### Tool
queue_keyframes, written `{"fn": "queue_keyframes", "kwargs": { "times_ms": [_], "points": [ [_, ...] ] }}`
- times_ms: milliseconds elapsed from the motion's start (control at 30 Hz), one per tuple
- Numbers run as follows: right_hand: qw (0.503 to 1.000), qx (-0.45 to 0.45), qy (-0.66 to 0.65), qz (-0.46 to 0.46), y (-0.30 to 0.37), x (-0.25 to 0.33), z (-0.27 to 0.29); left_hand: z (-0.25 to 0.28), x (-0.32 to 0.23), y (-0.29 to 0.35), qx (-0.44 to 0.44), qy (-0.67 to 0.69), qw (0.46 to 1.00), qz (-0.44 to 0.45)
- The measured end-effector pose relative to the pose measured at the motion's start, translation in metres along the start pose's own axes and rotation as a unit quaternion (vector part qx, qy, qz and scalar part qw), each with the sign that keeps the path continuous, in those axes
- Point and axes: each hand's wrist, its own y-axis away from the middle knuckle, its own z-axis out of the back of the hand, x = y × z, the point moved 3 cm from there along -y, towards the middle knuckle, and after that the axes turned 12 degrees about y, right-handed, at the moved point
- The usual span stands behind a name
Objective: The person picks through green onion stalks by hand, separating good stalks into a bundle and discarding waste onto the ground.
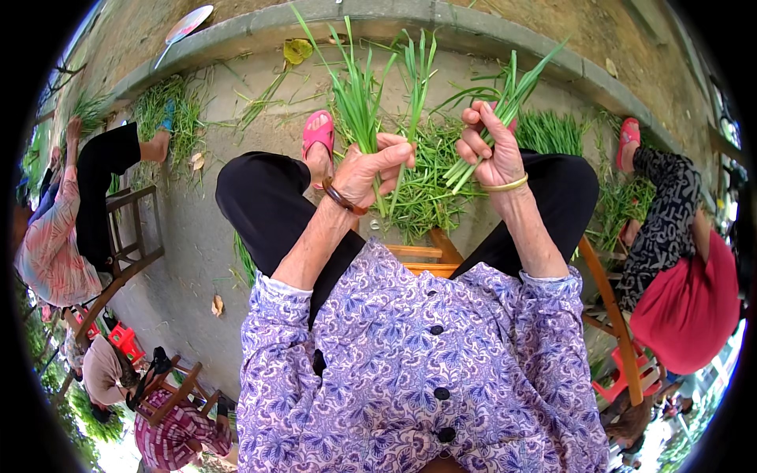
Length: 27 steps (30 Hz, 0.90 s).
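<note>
The left hand (367,171) is curled closed, well left of the right knee (573,180). The right hand (498,158) is nearer that knee, fingers bent.

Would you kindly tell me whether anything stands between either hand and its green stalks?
Nothing visible does: the left hand directly holds one bunch of leafy stalks, and the right hand holds a second bunch.

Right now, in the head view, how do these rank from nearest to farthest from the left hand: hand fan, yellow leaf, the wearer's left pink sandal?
Nearest the left hand first:
1. Left pink sandal: just ahead and to the left.
2. Yellow leaf: farther ahead, left, near the curb.
3. Hand fan: farthest, upper left of the picture.
</note>
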Motion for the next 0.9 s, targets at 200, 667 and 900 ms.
{"fn": "queue_keyframes", "kwargs": {
  "times_ms": [200, 667, 900],
  "points": [
    [1.000, -0.010, 0.006, -0.012, 0.008, -0.001, -0.006, 0.000, 0.008, 0.003, -0.040, 0.007, 0.999, -0.008],
    [0.999, -0.012, 0.029, -0.044, -0.006, -0.020, -0.003, 0.006, 0.003, -0.003, -0.035, -0.006, 0.999, -0.016],
    [0.996, -0.041, 0.046, -0.067, -0.007, -0.027, 0.001, 0.008, 0.004, -0.007, -0.020, 0.002, 1.000, -0.014]
  ]
}}
